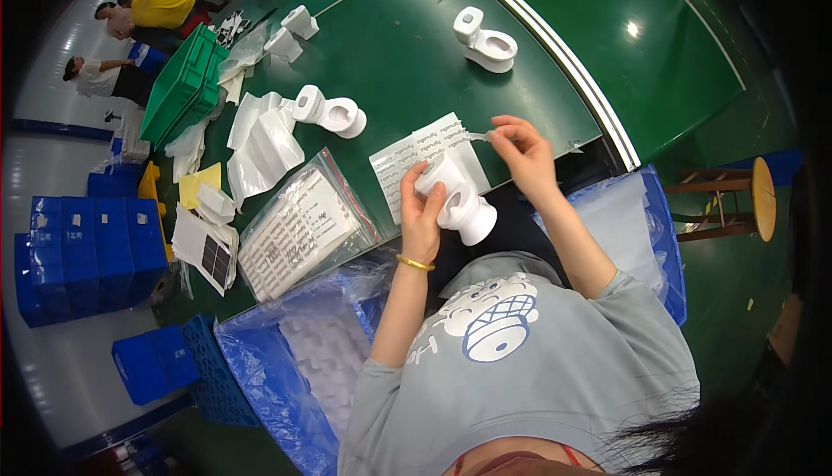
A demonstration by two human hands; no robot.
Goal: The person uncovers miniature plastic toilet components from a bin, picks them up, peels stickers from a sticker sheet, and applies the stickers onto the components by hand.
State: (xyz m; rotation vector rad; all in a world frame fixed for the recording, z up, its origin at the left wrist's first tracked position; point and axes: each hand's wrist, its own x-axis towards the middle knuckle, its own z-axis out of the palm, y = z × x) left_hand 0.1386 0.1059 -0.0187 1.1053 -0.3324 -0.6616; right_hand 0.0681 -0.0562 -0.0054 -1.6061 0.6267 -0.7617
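My left hand point(422, 220) is closed round a miniature white toilet point(469, 218), gripping it by its tank near the table's front edge. The bowl of this toilet points toward me and to the right. Just right of it, my right hand point(527, 159) pinches a small clear strip point(476, 136) between thumb and fingertips, apart from the toilet. Beneath the strip and behind the toilet lies a printed white sheet point(392, 169). Two more miniature toilets stand on the green table: one toilet point(340, 115) to the left, another toilet point(488, 45) farther back.
A clear bag of printed sheets point(303, 229) lies left of my hand. Beyond are crumpled white wrapping point(260, 145), two small white parts point(299, 22) and green crates point(184, 86). Blue plastic-lined bins stand left point(251, 363) and right point(666, 251). People stand at far left.
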